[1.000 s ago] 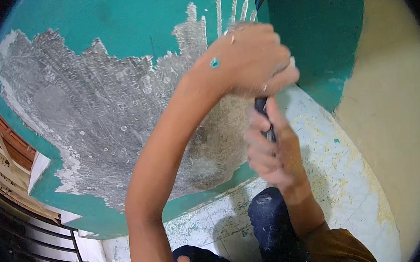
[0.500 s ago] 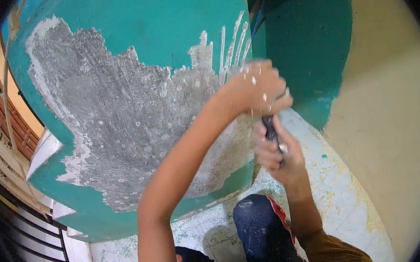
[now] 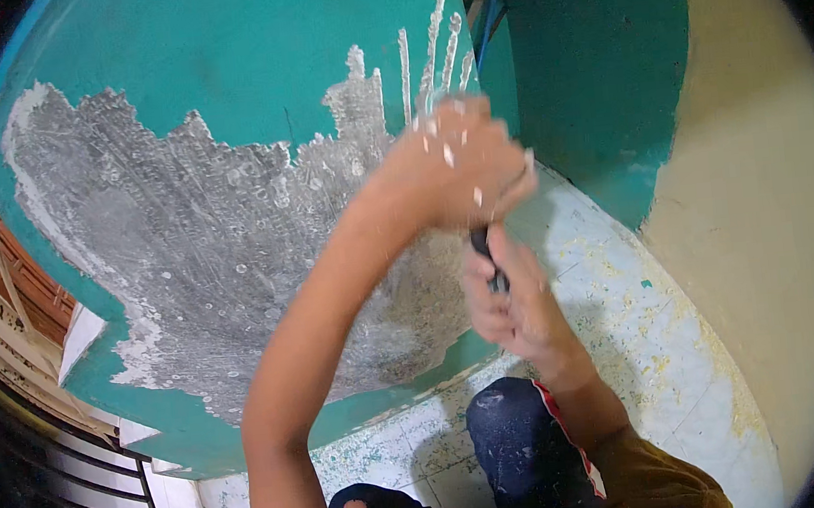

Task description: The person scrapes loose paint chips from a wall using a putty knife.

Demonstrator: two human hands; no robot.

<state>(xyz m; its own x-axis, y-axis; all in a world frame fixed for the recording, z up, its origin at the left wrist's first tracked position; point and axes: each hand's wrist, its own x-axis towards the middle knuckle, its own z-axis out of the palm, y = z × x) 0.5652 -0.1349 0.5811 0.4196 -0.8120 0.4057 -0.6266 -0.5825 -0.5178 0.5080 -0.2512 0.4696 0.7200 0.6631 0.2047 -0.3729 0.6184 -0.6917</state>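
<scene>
My left hand (image 3: 465,167) is closed over the upper part of a black-handled scraping tool (image 3: 484,249), close against a teal painted wall panel (image 3: 244,46). Below it, my right hand (image 3: 515,298) wraps round the lower handle. The tool's working end is hidden behind my left hand. Pale paint flakes (image 3: 449,156) show in front of that hand, which is blurred by motion. A large grey bare patch (image 3: 191,215) with ragged white edges covers much of the panel. Several narrow scraped stripes (image 3: 433,48) run upward through the teal paint just above my left hand.
White floor tiles (image 3: 627,331) under me are strewn with teal and yellowish paint bits. My knees (image 3: 520,438) are bent close below the panel. A cream wall (image 3: 763,223) rises at the right. Black metal bars (image 3: 89,495) stand at the lower left.
The view has shifted, so the wall appears further left and higher. Both hands, still on the tool, sit slightly lower against the stripes.
</scene>
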